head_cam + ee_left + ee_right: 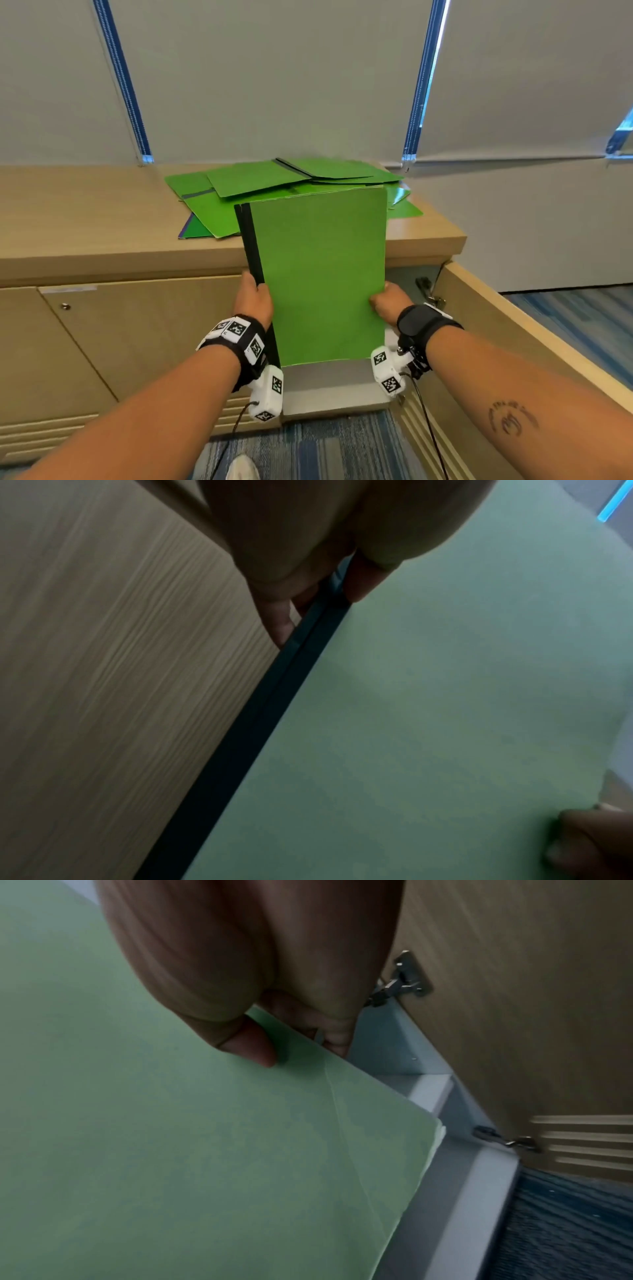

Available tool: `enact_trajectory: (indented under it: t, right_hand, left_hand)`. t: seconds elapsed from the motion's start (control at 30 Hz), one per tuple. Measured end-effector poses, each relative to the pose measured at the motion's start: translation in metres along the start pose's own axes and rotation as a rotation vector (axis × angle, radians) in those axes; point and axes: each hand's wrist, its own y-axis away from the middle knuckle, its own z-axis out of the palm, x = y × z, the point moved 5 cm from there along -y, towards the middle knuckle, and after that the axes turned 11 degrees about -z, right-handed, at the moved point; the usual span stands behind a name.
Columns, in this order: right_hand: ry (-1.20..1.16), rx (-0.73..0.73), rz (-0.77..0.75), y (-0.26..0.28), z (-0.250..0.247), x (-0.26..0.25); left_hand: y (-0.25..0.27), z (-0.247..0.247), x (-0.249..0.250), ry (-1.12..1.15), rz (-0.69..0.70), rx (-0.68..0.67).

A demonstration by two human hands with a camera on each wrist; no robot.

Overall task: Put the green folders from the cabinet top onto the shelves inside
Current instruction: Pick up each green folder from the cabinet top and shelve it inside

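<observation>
Two hands pinch one upright folder (318, 274) — left hand (255, 301) on its black spine, right hand (390, 303) on its open edge.

One green folder (318, 277) is being held upright by two hands, the left hand (255, 301) and the right hand (388, 303), while a loose pile of several more green folders (239, 192), too overlapped for counting, is being carried by one worktop (85, 219), and two hinges (407, 981) are being shown on one open cabinet door (496, 329).
</observation>
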Motion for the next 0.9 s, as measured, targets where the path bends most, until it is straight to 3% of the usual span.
enact_trajectory:
  t: [0.27, 0.43, 0.57, 0.73, 0.9]
  right_hand:
    - [0.367, -0.260, 0.177, 0.018, 0.030, 0.113]
    - [0.455, -0.344, 0.232, 0.009, 0.054, 0.178]
    - [0.469, -0.393, 0.239, -0.003, 0.070, 0.215]
    - [0.325, -0.246, 0.258, -0.028, 0.077, 0.249]
    - [0.007, 0.097, 0.295, -0.052, 0.082, 0.275]
  left_hand:
    - [0.011, 0.060, -0.098, -0.162, -0.149, -0.169]
    - [-0.001, 0.105, -0.146, -0.142, -0.244, -0.256]
    - [-0.018, 0.134, -0.169, -0.168, -0.285, -0.250]
    - [-0.054, 0.162, -0.192, -0.176, -0.297, -0.209]
    - [-0.079, 0.183, -0.205, -0.158, -0.371, -0.178]
